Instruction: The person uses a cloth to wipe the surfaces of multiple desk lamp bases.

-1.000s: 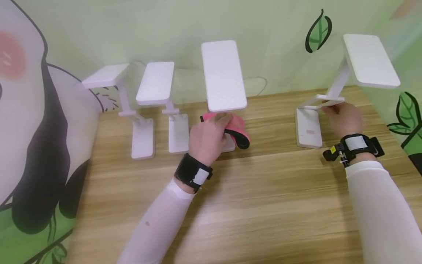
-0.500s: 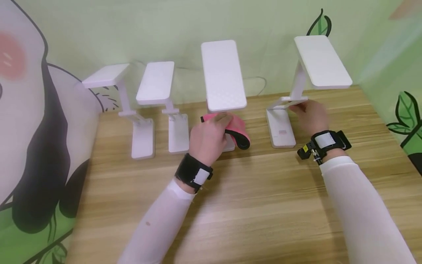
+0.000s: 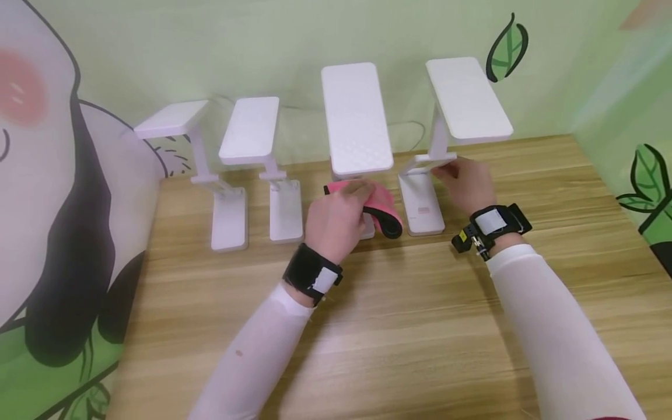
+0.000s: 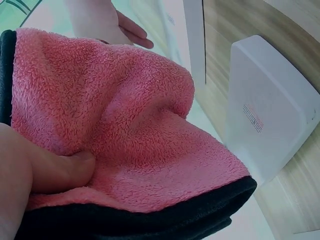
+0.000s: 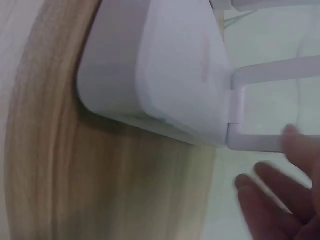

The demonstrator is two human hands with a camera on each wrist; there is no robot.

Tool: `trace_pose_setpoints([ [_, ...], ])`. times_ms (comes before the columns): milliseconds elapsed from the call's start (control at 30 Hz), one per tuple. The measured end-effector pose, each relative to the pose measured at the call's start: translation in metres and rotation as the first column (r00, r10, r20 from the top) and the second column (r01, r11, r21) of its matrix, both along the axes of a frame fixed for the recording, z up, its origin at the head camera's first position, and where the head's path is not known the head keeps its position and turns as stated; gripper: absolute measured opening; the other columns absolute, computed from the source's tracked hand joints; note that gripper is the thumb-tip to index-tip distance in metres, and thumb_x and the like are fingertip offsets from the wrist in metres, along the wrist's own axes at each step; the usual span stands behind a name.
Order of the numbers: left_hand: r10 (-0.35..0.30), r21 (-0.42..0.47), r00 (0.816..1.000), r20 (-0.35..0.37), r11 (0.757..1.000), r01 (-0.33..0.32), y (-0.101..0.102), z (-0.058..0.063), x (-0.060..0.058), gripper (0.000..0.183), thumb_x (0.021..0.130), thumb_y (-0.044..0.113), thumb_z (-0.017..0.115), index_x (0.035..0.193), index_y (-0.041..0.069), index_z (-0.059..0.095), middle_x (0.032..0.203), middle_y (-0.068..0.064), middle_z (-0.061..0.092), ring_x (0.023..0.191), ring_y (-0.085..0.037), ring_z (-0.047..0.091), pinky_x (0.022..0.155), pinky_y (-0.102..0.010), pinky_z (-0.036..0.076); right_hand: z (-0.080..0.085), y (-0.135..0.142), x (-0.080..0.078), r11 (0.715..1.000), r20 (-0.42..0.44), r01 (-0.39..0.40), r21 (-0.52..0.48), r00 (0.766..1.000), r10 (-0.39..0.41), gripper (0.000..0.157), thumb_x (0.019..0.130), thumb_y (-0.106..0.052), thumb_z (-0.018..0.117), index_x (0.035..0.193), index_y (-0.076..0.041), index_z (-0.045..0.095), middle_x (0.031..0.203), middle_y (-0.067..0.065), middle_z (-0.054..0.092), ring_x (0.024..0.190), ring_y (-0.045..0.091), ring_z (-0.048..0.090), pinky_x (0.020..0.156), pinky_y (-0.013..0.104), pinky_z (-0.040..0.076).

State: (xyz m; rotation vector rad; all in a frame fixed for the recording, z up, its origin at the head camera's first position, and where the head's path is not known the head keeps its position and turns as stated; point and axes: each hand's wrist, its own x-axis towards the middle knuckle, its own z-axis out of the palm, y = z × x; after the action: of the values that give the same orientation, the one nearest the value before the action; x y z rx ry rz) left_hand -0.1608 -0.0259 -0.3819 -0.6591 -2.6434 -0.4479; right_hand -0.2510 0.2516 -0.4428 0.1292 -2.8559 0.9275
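Observation:
My left hand [image 3: 333, 224] grips a folded pink plush cloth [image 4: 115, 100] with black edging, its thumb pressed into the pile. The cloth lies over the base of the third white desk lamp [image 3: 357, 116], hiding most of that base. My right hand [image 3: 467, 184] is at the hinge of the rightmost white desk lamp [image 3: 467, 99]. In the right wrist view its thumb overlaps the folding lower arm [image 5: 255, 142], pinching it, while two blurred fingers hang below. This lamp stands upright, its base close to the cloth.
Two more white desk lamps, the leftmost one [image 3: 173, 119] and the second one [image 3: 251, 128], stand left of my left hand. All are on a wooden table [image 3: 378, 344] against a painted wall [image 3: 294, 41]. A thin cable [image 3: 415, 123] shows behind.
The rightmost lamp has moved left across the table with my right hand, closing in on the third lamp. My left hand and the cloth have stayed almost in place.

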Motion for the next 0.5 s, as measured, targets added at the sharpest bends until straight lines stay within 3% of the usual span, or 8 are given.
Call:
trace_pose_setpoints([
  [100, 0.000, 0.003, 1.000, -0.010, 1.000, 0.000, 0.002, 0.000, -0.001, 0.033, 0.079, -0.007, 0.061, 0.104, 0.013, 0.071, 0.093, 0.003, 0.069, 0.059, -0.014, 0.055, 0.044, -0.032, 0.048, 0.010, 0.003, 0.009, 1.000, 0.113, -0.022, 0.004, 0.993, 0.021, 0.046, 0.098, -0.030, 0.062, 0.132, 0.001, 0.058, 0.119, 0.026, 0.065, 0.093, 0.035, 0.065, 0.075, 0.049, 0.055],
  [167, 0.002, 0.010, 1.000, -0.014, 1.000, -0.002, 0.003, 0.000, -0.002, 0.030, 0.079, -0.007, 0.060, 0.101, 0.012, 0.068, 0.084, 0.003, 0.065, 0.055, -0.013, 0.050, 0.042, -0.032, 0.045, 0.021, 0.004, 0.022, 0.997, 0.206, -0.044, 0.063, 0.978, 0.030, 0.058, 0.099, -0.036, 0.059, 0.142, 0.003, 0.048, 0.126, 0.031, 0.058, 0.099, 0.040, 0.063, 0.075, 0.054, 0.055],
  [233, 0.004, 0.015, 1.000, -0.018, 1.000, -0.004, 0.005, 0.000, -0.002, 0.028, 0.080, -0.006, 0.059, 0.101, 0.011, 0.066, 0.077, 0.002, 0.060, 0.051, -0.013, 0.047, 0.040, -0.032, 0.044, 0.034, 0.001, 0.037, 0.985, 0.253, -0.090, 0.146, 0.966, 0.050, 0.064, 0.099, -0.042, 0.055, 0.142, 0.004, 0.046, 0.121, 0.032, 0.061, 0.094, 0.040, 0.063, 0.070, 0.054, 0.055],
  [300, 0.006, 0.021, 1.000, -0.025, 1.000, -0.006, 0.007, 0.001, -0.002, 0.028, 0.079, -0.005, 0.060, 0.101, 0.010, 0.065, 0.074, 0.001, 0.058, 0.050, -0.013, 0.047, 0.038, -0.032, 0.043, 0.048, -0.004, 0.054, 0.969, 0.248, -0.148, 0.200, 0.964, 0.096, 0.063, 0.099, -0.049, 0.052, 0.134, 0.003, 0.056, 0.111, 0.026, 0.066, 0.085, 0.034, 0.063, 0.063, 0.050, 0.053],
  [367, 0.019, 0.008, 0.999, -0.043, 1.000, -0.018, 0.011, 0.002, -0.002, 0.030, 0.077, -0.003, 0.062, 0.104, 0.010, 0.064, 0.074, 0.000, 0.058, 0.049, -0.014, 0.046, 0.038, -0.034, 0.042, 0.061, -0.011, 0.069, 0.961, 0.194, -0.203, 0.186, 0.967, 0.167, 0.062, 0.100, -0.053, 0.050, 0.133, -0.001, 0.059, 0.108, 0.018, 0.070, 0.086, 0.028, 0.064, 0.064, 0.047, 0.053],
  [433, 0.036, -0.014, 0.998, -0.057, 0.999, -0.037, 0.015, 0.003, -0.001, 0.030, 0.077, -0.001, 0.064, 0.105, 0.010, 0.062, 0.071, 0.000, 0.056, 0.048, -0.015, 0.046, 0.037, -0.035, 0.042, 0.073, -0.020, 0.083, 0.957, 0.139, -0.271, 0.106, 0.957, 0.256, 0.060, 0.101, -0.053, 0.049, 0.140, -0.007, 0.055, 0.114, 0.012, 0.069, 0.092, 0.025, 0.066, 0.071, 0.047, 0.055],
  [500, 0.050, -0.044, 0.996, -0.069, 0.998, -0.053, 0.021, 0.003, 0.001, 0.030, 0.078, 0.002, 0.067, 0.106, 0.010, 0.061, 0.067, 0.001, 0.053, 0.047, -0.015, 0.046, 0.036, -0.035, 0.042, 0.082, -0.029, 0.095, 0.939, 0.100, -0.342, 0.034, 0.936, 0.337, 0.064, 0.101, -0.054, 0.048, 0.152, -0.015, 0.038, 0.134, 0.009, 0.060, 0.109, 0.024, 0.062, 0.084, 0.049, 0.054],
])
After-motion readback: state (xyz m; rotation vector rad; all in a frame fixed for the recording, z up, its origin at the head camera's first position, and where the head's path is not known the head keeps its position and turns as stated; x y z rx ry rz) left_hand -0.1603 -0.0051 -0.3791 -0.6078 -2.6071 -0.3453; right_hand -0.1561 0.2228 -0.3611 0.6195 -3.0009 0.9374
